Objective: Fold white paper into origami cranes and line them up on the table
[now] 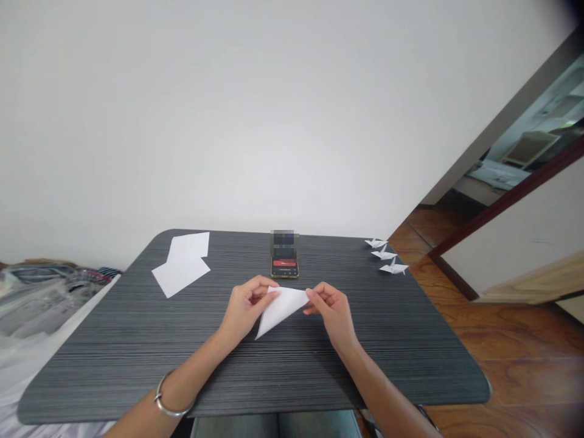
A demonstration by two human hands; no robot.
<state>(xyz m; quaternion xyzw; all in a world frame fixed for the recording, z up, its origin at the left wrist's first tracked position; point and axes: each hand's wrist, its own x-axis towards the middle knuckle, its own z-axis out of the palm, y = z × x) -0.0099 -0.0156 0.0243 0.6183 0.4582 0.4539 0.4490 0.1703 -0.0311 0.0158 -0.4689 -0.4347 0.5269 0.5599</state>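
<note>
Fingers (256, 282) of the left hand (241, 309) are closed on the far left corner of a folded sheet (283, 303), the thumb laid on top, while its right corner is pinched by the thumb and fingers of the right hand (336, 311). The third corner, pointed near and left, is held by neither hand; whether it is touched to the table (283, 377) below cannot be told. Being thin paper, the sheet should be found very light and easily bent, fairly stiff along a fold but floppy at any loose edge. It could be creased or torn by a hard pull, so it is best held lightly at the corners or pressed along the folded edge. Just beyond the hands, near the middle, a phone (285, 267) is placed with part of its screen blurred. At far left, two loose sheets (182, 271) are spread, one overlapping the other. At far right, three small paper birds (394, 268) are lined up near the edge. Farthest back, everything is bounded by a pale wall (274, 121).
</note>
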